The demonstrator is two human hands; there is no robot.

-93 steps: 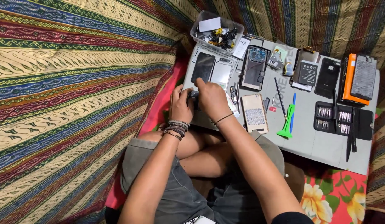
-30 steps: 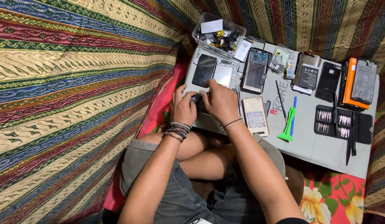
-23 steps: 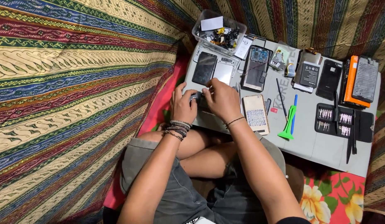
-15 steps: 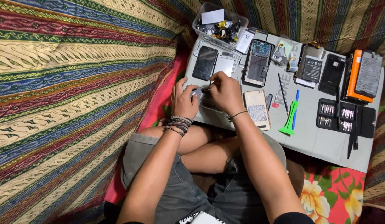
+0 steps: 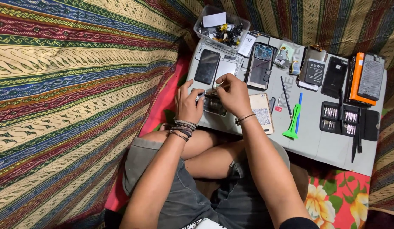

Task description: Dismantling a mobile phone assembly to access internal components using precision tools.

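Phone near mat edge, pinched by left hand.

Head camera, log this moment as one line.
left hand steadies small opened phone | right hand holds thin tweezers over it | grey work mat | green plastic pry tool untouched

On a low grey work mat, the left hand steadies a small opened phone body while the right hand pinches a thin metal tool over it. Beside the right wrist lies a beige phone part. A green and blue plastic pry tool lies further right, near a black tray of screwdriver bits. A clear plastic tub of small parts sits at the mat's far corner.
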